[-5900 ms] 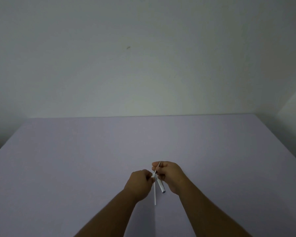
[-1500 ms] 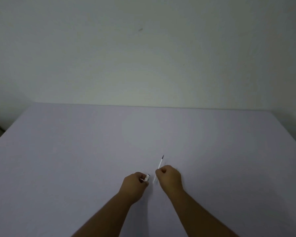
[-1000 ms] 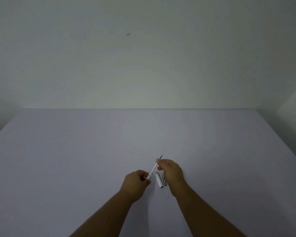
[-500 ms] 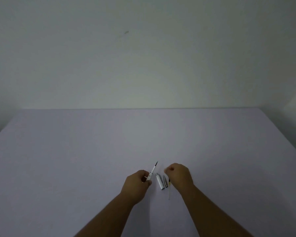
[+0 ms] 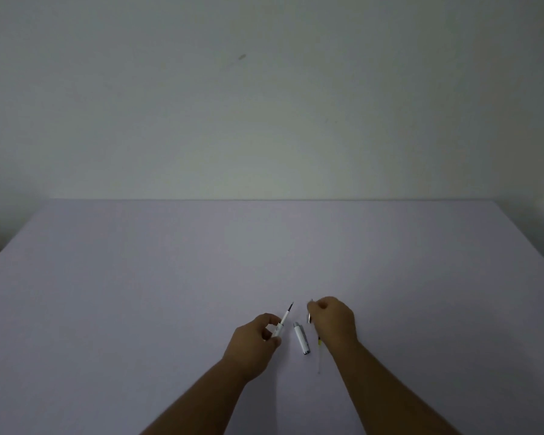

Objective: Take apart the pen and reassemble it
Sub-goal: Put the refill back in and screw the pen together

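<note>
- The pen is in pieces: your left hand point(image 5: 254, 340) pinches a white section point(image 5: 282, 321) whose dark tip points away from you.
- Your right hand point(image 5: 333, 321) is curled around something small; I cannot tell what.
- A white barrel piece point(image 5: 301, 338) lies on the counter point(image 5: 139, 277) between your hands; a thin refill point(image 5: 319, 356) lies partly under your right wrist.

The table point(image 5: 139, 293) is showing plain pale lilac, the wall point(image 5: 264, 120) a dull grey-white with one small dark mark point(image 5: 242, 56). The refill point(image 5: 285, 315) is looking white with a black tip; the cap point(image 5: 301, 338) is white with silvery ends.
</note>
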`<state>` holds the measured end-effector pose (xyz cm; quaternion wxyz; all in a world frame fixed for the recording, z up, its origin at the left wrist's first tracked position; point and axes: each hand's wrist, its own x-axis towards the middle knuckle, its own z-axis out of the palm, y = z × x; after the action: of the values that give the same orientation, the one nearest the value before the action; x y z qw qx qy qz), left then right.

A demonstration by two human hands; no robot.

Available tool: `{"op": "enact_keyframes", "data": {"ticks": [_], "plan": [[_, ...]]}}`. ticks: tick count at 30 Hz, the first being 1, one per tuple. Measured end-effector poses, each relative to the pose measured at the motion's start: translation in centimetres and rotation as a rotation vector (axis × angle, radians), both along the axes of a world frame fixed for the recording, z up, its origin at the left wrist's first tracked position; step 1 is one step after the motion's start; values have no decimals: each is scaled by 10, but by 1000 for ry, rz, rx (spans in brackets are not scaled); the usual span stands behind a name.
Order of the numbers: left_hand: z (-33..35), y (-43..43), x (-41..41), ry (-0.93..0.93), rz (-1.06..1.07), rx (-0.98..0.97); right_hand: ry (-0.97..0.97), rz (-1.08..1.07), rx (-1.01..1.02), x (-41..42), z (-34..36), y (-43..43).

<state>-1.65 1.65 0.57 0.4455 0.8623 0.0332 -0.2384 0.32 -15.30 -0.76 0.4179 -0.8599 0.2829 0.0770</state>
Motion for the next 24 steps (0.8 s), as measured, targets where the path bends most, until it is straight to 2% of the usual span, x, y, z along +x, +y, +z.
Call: {"op": "enact_keyframes", "data": {"ticks": [3,6,14,24], "plan": [[3,-3,2,-14,-24,10,-158,-174,357,7,17,0],[5,-6,2,-14,-35,12,-211,-235,520,12,28,1],[11,-10,-1,-24,-47,28,-184,-137,471,4,33,4],[13,-10,-5,2,23,7,-146,16,522,-12,36,13]]}}
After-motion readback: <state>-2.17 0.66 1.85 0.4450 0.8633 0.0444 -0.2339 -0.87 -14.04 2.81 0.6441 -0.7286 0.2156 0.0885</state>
